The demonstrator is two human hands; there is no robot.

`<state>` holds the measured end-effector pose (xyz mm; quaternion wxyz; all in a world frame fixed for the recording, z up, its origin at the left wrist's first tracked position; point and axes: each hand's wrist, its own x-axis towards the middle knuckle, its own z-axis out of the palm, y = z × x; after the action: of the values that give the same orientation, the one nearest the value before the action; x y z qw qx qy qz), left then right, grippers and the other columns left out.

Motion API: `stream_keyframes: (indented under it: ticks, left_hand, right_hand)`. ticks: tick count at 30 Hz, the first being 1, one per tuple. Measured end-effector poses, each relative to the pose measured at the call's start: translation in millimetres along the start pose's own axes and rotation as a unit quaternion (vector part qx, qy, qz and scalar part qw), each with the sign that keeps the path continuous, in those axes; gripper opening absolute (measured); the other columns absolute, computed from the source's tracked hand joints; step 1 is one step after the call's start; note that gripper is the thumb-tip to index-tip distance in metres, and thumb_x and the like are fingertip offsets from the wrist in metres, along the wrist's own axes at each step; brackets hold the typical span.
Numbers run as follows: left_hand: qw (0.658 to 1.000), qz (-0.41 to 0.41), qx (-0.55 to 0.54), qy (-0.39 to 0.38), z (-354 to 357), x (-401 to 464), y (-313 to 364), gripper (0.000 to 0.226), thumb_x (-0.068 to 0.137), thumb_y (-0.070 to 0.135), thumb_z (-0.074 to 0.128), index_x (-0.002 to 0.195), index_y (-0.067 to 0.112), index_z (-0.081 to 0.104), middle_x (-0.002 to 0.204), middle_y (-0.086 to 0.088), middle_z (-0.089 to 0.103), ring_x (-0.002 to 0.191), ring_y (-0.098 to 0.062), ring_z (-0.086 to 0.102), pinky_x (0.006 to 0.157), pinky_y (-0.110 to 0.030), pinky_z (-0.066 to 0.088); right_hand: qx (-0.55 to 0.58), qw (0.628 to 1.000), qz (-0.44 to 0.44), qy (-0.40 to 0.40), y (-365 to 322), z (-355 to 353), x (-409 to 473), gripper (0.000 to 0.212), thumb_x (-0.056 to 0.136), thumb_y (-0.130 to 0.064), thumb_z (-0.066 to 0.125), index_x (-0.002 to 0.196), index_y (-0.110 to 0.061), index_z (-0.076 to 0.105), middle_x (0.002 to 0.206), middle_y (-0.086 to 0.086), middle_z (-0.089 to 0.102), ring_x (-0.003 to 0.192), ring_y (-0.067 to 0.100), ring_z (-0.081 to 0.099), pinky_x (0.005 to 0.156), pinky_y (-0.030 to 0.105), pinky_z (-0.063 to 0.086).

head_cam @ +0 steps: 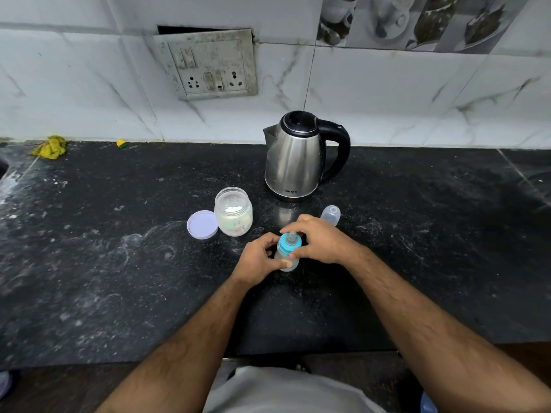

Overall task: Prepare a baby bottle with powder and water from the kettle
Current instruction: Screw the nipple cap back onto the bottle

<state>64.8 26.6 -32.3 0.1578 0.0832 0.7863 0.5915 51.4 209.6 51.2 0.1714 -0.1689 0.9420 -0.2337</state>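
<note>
Both hands, left hand (pixel 258 257) and right hand (pixel 320 241), grip the baby bottle (pixel 286 254) between them.

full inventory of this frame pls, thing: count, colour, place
kettle: 1, steel with black lid and handle, back of counter
powder jar: 1, clear with white powder, open, left of kettle base
jar lid: 1, pale lilac, on counter beside jar's left
baby bottle: 1, translucent with teal ring and teat, upright between both hands
bottle cap: 1, clear, behind right hand
cloth: 1, yellow, far left by wall
small scrap: 1, yellow-green, by wall
switchboard: 1, grey, on tiled wall
counter: 1, black, dusty
left hand: holds bottle body
right hand: grips teal ring
</note>
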Motion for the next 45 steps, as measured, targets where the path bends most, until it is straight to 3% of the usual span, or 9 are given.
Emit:
stream_keyframes:
  ticks: [5, 12, 16, 19, 24, 29, 35, 41, 45]
  left_hand:
    - [0.998, -0.008, -0.058, 0.0, 2.5, -2.0, -1.5, 0.047, 0.066, 0.003, 0.088, 0.104, 0.018, 0.064, 0.106, 0.0, 0.074, 0.102, -0.014, 0.07, 0.094, -0.029, 0.054]
    - [0.997, -0.001, -0.074, -0.016, 1.7, -1.1, -2.2, 0.044, 0.068, -0.003, 0.085, 0.102, 0.015, 0.063, 0.1, -0.002, 0.074, 0.093, -0.009, 0.07, 0.085, -0.023, 0.054]
    - [0.997, -0.005, -0.071, -0.024, -0.5, 1.2, -1.4, 0.044, 0.068, 0.0, 0.086, 0.104, 0.013, 0.063, 0.106, -0.007, 0.074, 0.101, -0.018, 0.07, 0.092, -0.03, 0.054]
    - [0.998, 0.0, -0.06, -0.024, -1.1, 1.4, -1.0, 0.045, 0.068, 0.003, 0.087, 0.106, 0.014, 0.064, 0.106, -0.004, 0.074, 0.102, -0.016, 0.07, 0.093, -0.027, 0.054]
    - [0.997, -0.003, -0.068, -0.025, 0.2, 2.6, -1.2, 0.046, 0.067, -0.001, 0.086, 0.105, 0.013, 0.063, 0.107, -0.007, 0.073, 0.102, -0.016, 0.07, 0.094, -0.028, 0.054]
    - [0.998, -0.002, -0.056, -0.019, 1.9, 2.2, -4.4, 0.045, 0.067, 0.002, 0.087, 0.103, 0.017, 0.064, 0.102, -0.002, 0.074, 0.098, -0.014, 0.071, 0.091, -0.026, 0.055]
    - [1.0, 0.006, -0.026, -0.006, 1.9, 2.6, -8.4, 0.041, 0.074, 0.0, 0.081, 0.099, 0.027, 0.063, 0.097, 0.007, 0.074, 0.091, -0.002, 0.069, 0.082, -0.017, 0.052]
    - [0.999, -0.001, -0.039, -0.029, -0.9, 4.6, -7.5, 0.046, 0.068, 0.007, 0.088, 0.104, 0.02, 0.064, 0.104, 0.0, 0.074, 0.1, -0.013, 0.07, 0.092, -0.027, 0.054]
    - [0.999, 0.0, -0.042, -0.024, -0.2, 4.1, -8.2, 0.046, 0.067, 0.007, 0.089, 0.103, 0.021, 0.064, 0.104, -0.001, 0.075, 0.101, -0.015, 0.071, 0.093, -0.029, 0.054]
  right_hand:
    - [0.03, 0.999, -0.016, 0.013, 2.5, 3.7, 1.4, 0.042, 0.074, -0.026, 0.082, 0.113, -0.026, 0.066, 0.091, -0.018, 0.049, 0.083, 0.001, 0.052, 0.079, 0.025, 0.047]
    - [0.039, 0.987, 0.051, 0.146, -3.5, 39.3, -9.5, 0.041, 0.076, -0.049, 0.075, 0.098, -0.021, 0.053, 0.092, -0.008, 0.064, 0.082, 0.011, 0.061, 0.071, 0.031, 0.052]
    - [0.027, 0.997, 0.026, 0.072, 3.6, 22.0, -5.6, 0.055, 0.075, -0.046, 0.078, 0.12, -0.023, 0.056, 0.103, -0.007, 0.067, 0.091, 0.011, 0.062, 0.081, 0.038, 0.053]
    - [0.012, 1.0, -0.021, 0.004, 9.8, 8.0, -3.9, 0.074, 0.079, -0.037, 0.078, 0.145, -0.028, 0.046, 0.108, -0.015, 0.066, 0.089, 0.002, 0.058, 0.084, 0.029, 0.048]
    - [0.018, 0.999, -0.039, 0.007, 8.5, 9.6, -0.8, 0.041, 0.08, -0.034, 0.075, 0.118, -0.028, 0.062, 0.107, -0.01, 0.07, 0.099, 0.011, 0.064, 0.087, 0.042, 0.053]
    - [0.006, 0.996, -0.009, 0.09, 4.7, 27.4, -11.8, 0.04, 0.083, -0.044, 0.069, 0.117, -0.028, 0.056, 0.105, -0.01, 0.069, 0.095, 0.014, 0.065, 0.081, 0.04, 0.053]
    - [0.043, 0.965, 0.134, 0.222, -17.1, 65.5, -14.8, 0.043, 0.082, -0.05, 0.068, 0.111, -0.023, 0.052, 0.097, -0.001, 0.071, 0.087, 0.021, 0.066, 0.074, 0.037, 0.054]
    - [-0.03, 0.998, 0.051, 0.032, 3.8, 22.0, -6.1, 0.055, 0.078, -0.054, 0.07, 0.126, -0.035, 0.051, 0.111, -0.009, 0.07, 0.103, 0.018, 0.064, 0.08, 0.036, 0.051]
    - [-0.015, 0.999, 0.01, 0.029, 5.5, 15.4, -4.9, 0.042, 0.08, -0.049, 0.07, 0.118, -0.038, 0.057, 0.103, -0.013, 0.07, 0.096, 0.013, 0.065, 0.08, 0.038, 0.053]
